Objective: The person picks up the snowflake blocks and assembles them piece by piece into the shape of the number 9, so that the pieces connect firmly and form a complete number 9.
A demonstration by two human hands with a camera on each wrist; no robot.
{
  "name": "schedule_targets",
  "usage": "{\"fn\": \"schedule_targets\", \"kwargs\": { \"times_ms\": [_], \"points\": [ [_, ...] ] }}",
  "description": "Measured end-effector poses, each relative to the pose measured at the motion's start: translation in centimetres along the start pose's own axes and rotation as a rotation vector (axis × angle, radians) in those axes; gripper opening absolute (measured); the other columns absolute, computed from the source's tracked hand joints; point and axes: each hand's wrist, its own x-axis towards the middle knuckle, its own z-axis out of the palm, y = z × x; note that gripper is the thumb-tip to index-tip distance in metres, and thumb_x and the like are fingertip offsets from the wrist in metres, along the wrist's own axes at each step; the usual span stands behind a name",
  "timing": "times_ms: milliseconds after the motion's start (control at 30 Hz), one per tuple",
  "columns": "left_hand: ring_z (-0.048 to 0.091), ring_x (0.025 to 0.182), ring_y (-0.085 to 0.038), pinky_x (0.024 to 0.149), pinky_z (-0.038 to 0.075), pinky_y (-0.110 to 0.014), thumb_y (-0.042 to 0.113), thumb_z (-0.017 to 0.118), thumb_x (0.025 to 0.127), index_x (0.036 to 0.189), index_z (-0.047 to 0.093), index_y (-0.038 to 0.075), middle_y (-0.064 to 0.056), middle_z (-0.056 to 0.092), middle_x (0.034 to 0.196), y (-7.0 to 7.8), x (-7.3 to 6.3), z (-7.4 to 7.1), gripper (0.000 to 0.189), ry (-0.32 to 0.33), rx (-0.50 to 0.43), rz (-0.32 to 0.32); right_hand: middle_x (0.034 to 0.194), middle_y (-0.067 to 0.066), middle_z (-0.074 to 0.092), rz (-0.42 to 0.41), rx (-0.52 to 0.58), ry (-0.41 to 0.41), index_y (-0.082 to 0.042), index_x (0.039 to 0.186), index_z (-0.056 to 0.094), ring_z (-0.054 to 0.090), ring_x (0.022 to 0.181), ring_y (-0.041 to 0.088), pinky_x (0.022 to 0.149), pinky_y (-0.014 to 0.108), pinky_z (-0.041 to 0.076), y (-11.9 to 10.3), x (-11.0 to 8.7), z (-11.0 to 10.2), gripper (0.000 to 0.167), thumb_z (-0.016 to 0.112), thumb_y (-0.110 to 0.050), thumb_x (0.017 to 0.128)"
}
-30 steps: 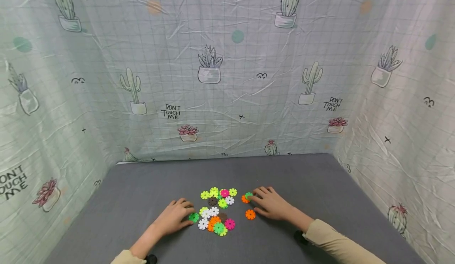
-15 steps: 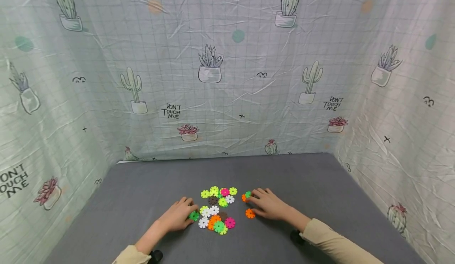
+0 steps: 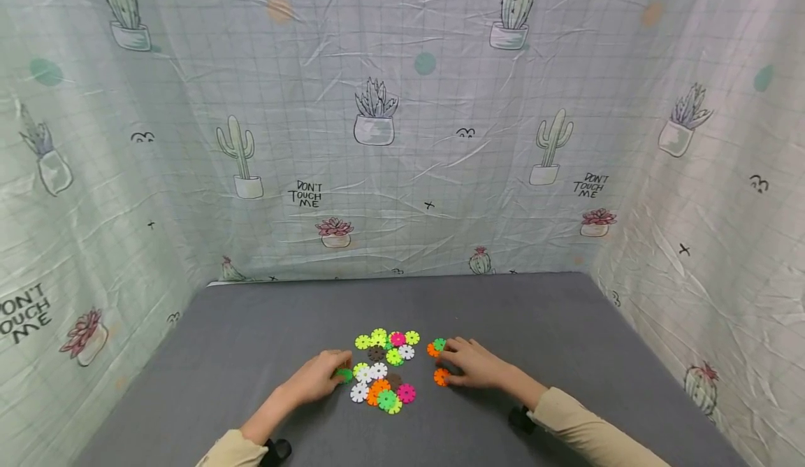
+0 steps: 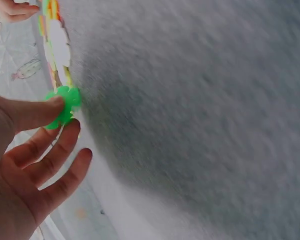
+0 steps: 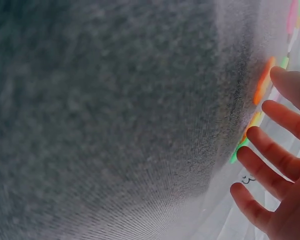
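One green disc is pinched between thumb and fingertips of the left hand, just left of the near disc cluster. Right hand: fingers spread wide, thumb beside a lone orange disc; cannot tell whether they touch. Just farther, a second green disc overlaps a second orange disc. Far disc cluster also on grey table. Far curtain: printed pots containing cacti and succulents.

Grey table: multicoloured notched discs, some overlapping.
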Motion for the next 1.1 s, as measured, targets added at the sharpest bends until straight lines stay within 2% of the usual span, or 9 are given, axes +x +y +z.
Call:
{"fn": "schedule_targets", "kwargs": {
  "times_ms": [100, 200, 333, 567, 667, 867, 1000, 1100],
  "points": [
    [0.046, 0.064, -0.005, 0.053, 0.04, -0.017, -0.001, 0.059, 0.08, 0.083, 0.059, 0.01, 0.0, 0.057, 0.075, 0.3, 0.4, 0.2, 0.011, 0.051, -0.087, 0.009, 0.095, -0.005, 0.052, 0.014, 0.008, -0.007, -0.021, 0.103, 0.061, 0.043, 0.083, 0.007, 0.063, 0.018, 0.028, -0.1, 0.0, 0.0, 0.026, 0.063, -0.034, 0.081],
    [0.054, 0.067, -0.009, 0.056, 0.045, -0.019, 0.001, 0.06, 0.081, 0.091, 0.063, 0.004, -0.006, 0.062, 0.084, 0.8, 0.8, 0.2, 0.01, 0.087, -0.17, -0.007, 0.091, -0.005, 0.05, 0.037, 0.018, -0.027, -0.021, 0.099, 0.061, 0.041, 0.08, 0.006, 0.063, 0.018, 0.027, -0.3, 0.1, -0.2, 0.024, 0.064, -0.036, 0.08],
    [0.059, 0.07, -0.014, 0.057, 0.048, -0.02, 0.004, 0.06, 0.082, 0.095, 0.063, 0.0, -0.011, 0.064, 0.09, 1.8, 1.4, 0.2, 0.014, 0.112, -0.269, -0.066, 0.087, -0.005, 0.048, 0.07, 0.048, -0.06, -0.021, 0.093, 0.059, 0.039, 0.078, 0.005, 0.062, 0.018, 0.027, -0.4, 0.4, -0.4, 0.021, 0.066, -0.036, 0.079],
    [0.059, 0.068, -0.017, 0.051, 0.049, -0.021, 0.009, 0.061, 0.083, 0.095, 0.063, 0.002, -0.011, 0.063, 0.083, 3.2, 2.4, 0.2, 0.014, 0.126, -0.474, -0.174, 0.083, -0.009, 0.045, 0.104, 0.103, -0.1, -0.021, 0.087, 0.051, 0.038, 0.078, 0.007, 0.062, 0.018, 0.03, -0.3, 0.9, -0.2, 0.023, 0.068, -0.034, 0.077],
    [0.06, 0.067, -0.02, 0.049, 0.05, -0.027, 0.01, 0.062, 0.083, 0.098, 0.063, -0.001, -0.014, 0.063, 0.082, 3.5, 2.6, 0.1, 0.019, 0.125, -0.56, -0.208, 0.079, -0.009, 0.046, 0.096, 0.174, -0.109, -0.02, 0.086, 0.049, 0.038, 0.073, 0.005, 0.061, 0.016, 0.032, -0.2, 1.1, -0.2, 0.024, 0.069, -0.029, 0.077],
    [0.06, 0.069, -0.031, 0.055, 0.053, -0.039, 0.006, 0.058, 0.085, 0.104, 0.06, -0.007, -0.025, 0.061, 0.082, 4.6, 3.1, -0.2, 0.023, 0.114, -0.703, -0.276, 0.073, -0.003, 0.05, 0.066, 0.37, -0.117, -0.013, 0.087, 0.048, 0.04, 0.063, 0.003, 0.055, 0.013, 0.035, -0.2, 1.3, -0.4, 0.023, 0.068, -0.012, 0.077],
    [0.06, 0.073, -0.038, 0.059, 0.054, -0.046, 0.004, 0.055, 0.086, 0.105, 0.059, -0.01, -0.028, 0.061, 0.084, 5.3, 3.2, -0.4, 0.024, 0.109, -0.756, -0.325, 0.075, -0.004, 0.051, 0.088, 0.437, -0.135, -0.013, 0.09, 0.049, 0.043, 0.065, 0.002, 0.057, 0.013, 0.039, -0.2, 1.3, -0.4, 0.019, 0.063, -0.007, 0.08],
    [0.062, 0.074, -0.035, 0.059, 0.055, -0.044, 0.006, 0.056, 0.086, 0.105, 0.06, -0.01, -0.026, 0.063, 0.086, 5.3, 3.4, -0.2, 0.025, 0.104, -0.774, -0.352, 0.076, -0.003, 0.053, 0.095, 0.474, -0.127, -0.013, 0.091, 0.052, 0.044, 0.065, 0.001, 0.058, 0.014, 0.041, -0.1, 1.4, -0.4, 0.016, 0.06, -0.004, 0.081]
  ]
}}
